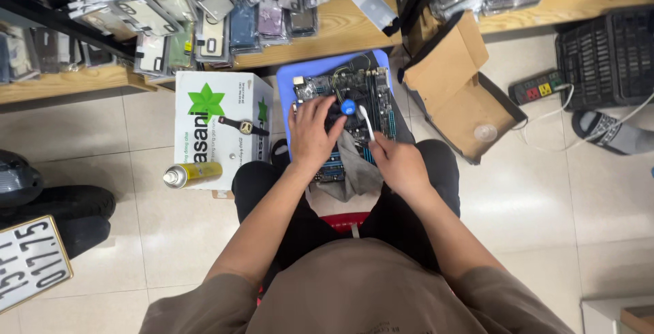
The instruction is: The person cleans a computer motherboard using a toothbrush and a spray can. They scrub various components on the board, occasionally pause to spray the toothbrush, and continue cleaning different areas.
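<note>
A computer circuit board [354, 96] lay flat on a blue stool [289, 75] between the person's knees, with a grey cloth [357, 167] bunched under its near edge and hanging down toward the lap. The left hand [312, 133] rested palm down on the board's left half, fingers spread fairly wide and pressing on it, holding nothing between them. The right hand [398, 164] sat at the board's near right corner, its fingers pinched narrowly around the handle of a white brush [366, 121], whose head pointed up over the board just beside a round blue part [348, 106] near the middle. Just left of the stool stood a white cardboard box [218, 126] with a green star printed on it; a black wristwatch [243, 127] lay on its top, and a yellow spray can [192, 172] lay on its side along the box's near edge. To the right of the stool an open brown cardboard box [456, 89] sat on the pale tiled floor [531, 211], a small clear round lid [485, 132] lying inside it. Farther right were a power strip [538, 89] with a white cable, a black plastic crate [603, 58] and a grey sandal [610, 133]. Along the top ran a wooden shelf [340, 27] covered with packaged phone cases [204, 7]. At the lower left corner a white plate with dark characters [30, 262] leaned near a dark shape I could not make out.
</note>
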